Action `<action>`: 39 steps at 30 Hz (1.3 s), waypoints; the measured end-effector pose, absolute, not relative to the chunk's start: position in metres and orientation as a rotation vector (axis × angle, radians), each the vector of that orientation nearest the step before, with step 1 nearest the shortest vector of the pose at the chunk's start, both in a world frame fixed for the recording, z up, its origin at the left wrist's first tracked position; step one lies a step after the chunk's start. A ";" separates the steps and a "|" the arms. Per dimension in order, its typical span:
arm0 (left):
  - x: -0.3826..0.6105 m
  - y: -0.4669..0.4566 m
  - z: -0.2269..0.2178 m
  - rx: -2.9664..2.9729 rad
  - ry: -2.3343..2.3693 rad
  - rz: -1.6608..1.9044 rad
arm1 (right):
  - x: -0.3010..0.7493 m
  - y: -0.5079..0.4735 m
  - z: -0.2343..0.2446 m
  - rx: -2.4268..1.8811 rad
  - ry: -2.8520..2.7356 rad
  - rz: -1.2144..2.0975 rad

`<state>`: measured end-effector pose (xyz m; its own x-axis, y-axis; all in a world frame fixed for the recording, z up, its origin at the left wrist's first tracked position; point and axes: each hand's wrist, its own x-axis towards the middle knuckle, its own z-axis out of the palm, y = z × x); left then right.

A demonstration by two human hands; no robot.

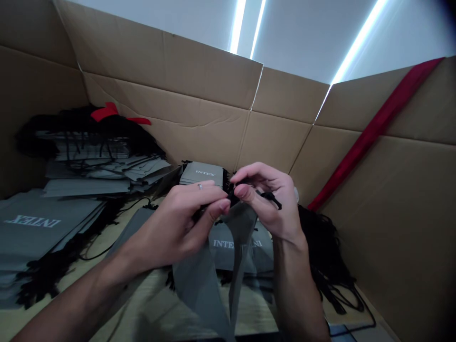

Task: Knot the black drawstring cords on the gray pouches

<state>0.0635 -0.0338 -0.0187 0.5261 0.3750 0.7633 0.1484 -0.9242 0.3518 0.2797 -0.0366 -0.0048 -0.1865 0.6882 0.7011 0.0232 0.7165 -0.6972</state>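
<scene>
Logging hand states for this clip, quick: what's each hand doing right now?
Left hand: closed, pinching the top edge of the grey bag.
Right hand: closed, pinching the black cord at that edge.

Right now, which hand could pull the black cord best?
Probably the right hand: the cord lies across its fingers, while the left hand pinches the top of the bag.
</scene>
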 end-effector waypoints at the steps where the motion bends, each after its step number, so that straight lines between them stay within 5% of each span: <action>1: 0.063 -0.033 -0.018 2.539 0.477 1.371 | 0.280 -0.039 -0.004 -0.583 -1.664 0.674; 12: 0.064 -0.029 -0.017 2.624 0.615 1.514 | 0.276 -0.048 -0.003 -0.683 -1.679 0.489; 22: 0.075 -0.033 -0.026 2.070 0.450 1.732 | 0.259 -0.057 -0.007 -0.637 -1.617 0.447; 33: 0.066 -0.023 -0.019 1.569 0.286 1.314 | 0.262 -0.052 -0.010 -0.558 -1.614 0.738; 39: 0.064 -0.026 -0.012 1.700 0.364 1.384 | 0.264 -0.054 -0.005 -0.641 -1.760 0.556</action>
